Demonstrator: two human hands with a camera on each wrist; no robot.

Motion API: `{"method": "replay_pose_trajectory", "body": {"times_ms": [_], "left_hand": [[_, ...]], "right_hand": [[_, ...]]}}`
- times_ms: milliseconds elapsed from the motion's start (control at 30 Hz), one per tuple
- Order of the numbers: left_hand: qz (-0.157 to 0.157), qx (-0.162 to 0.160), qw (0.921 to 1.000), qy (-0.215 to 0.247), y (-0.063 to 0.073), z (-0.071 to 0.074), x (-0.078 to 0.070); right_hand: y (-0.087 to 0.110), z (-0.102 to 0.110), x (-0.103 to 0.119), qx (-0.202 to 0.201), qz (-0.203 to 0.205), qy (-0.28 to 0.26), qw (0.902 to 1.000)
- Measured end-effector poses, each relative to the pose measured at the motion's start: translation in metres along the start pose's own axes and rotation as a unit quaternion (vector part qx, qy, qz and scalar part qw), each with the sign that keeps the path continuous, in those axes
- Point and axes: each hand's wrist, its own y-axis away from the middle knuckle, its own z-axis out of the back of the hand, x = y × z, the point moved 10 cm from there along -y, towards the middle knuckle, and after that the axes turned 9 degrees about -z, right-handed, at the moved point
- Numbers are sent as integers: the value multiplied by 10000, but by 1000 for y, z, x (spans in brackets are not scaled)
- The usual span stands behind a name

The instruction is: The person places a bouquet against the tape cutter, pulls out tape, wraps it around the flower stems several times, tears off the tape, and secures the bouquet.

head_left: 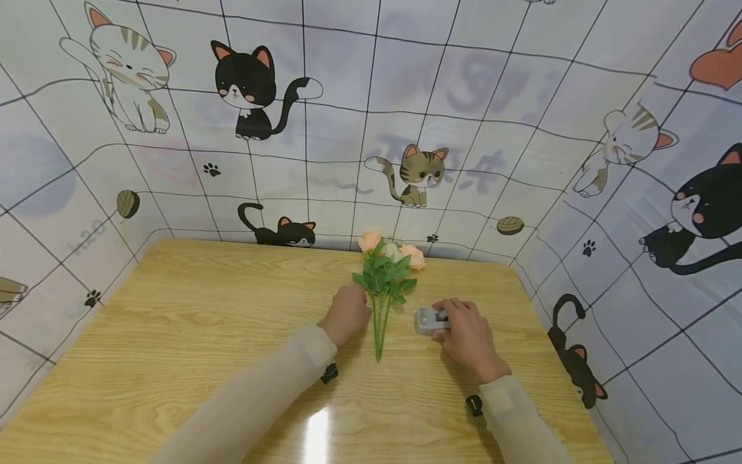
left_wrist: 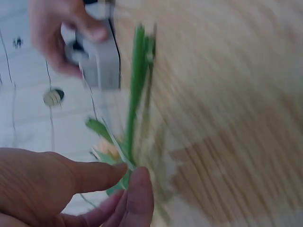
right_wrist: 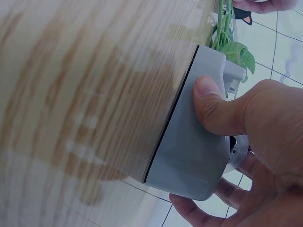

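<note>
A bunch of artificial flowers [head_left: 379, 277], with peach and pale blooms and green leaves, lies on the table, its stems [head_left: 378, 325] toward me. My left hand [head_left: 348, 312] is just left of the stems. In the left wrist view, its thumb and forefinger pinch a thin, clear strip of tape [left_wrist: 117, 144] beside the green stem [left_wrist: 136, 90]. My right hand [head_left: 468, 332] grips a grey tape dispenser [right_wrist: 189, 137] right of the flowers, thumb on its near side and fingers behind. The dispenser's base rests on the table; its roll is mostly hidden by the hand.
The wooden table [head_left: 232, 290] spreads out to the left and in front of the flowers. A white cloth wall [head_left: 336, 129] with a black grid and cartoon cats stands along its back and both sides. Light glares off the table near the front.
</note>
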Motion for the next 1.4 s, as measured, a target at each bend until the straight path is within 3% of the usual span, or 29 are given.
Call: {"method": "replay_pose_trajectory", "body": {"times_ms": [133, 233, 367, 500, 600, 700, 900, 967, 1167, 1400], "left_hand": [[-30, -313, 9995, -14, 18, 0, -35], [10, -373, 9987, -356, 22, -12, -44], [-108, -518, 9953, -813, 17, -28, -40], [-378, -500, 9925, -1052, 10, -35, -38], [-468, -444, 9932, -967, 8, -36, -38], [-362, -357, 9958, -766, 14, -30, -44], [-113, -150, 9997, 151, 21, -22, -39], [-28, -41, 9984, 572, 18, -26, -29], [51, -42, 9880, 1541, 27, -22, -21], [368, -224, 9808, 1900, 31, -20, -6]], "right_hand": [[-1, 0, -2, 16, -27, 23, 10000], [-1, 1, -3, 10, -58, 56, 10000], [-1, 0, -2, 26, -34, 109, 9999], [-1, -2, -1, 48, -47, 127, 9999], [-2, -2, -2, 22, -70, 129, 9999], [-2, -2, -2, -1, -70, 133, 9999], [-1, -3, -1, 7, -91, 143, 9999], [-1, -3, -2, 1, -106, 161, 9998], [2, -2, -1, -22, -56, 211, 9998], [2, -1, -1, 50, -107, 8, 9999]]}}
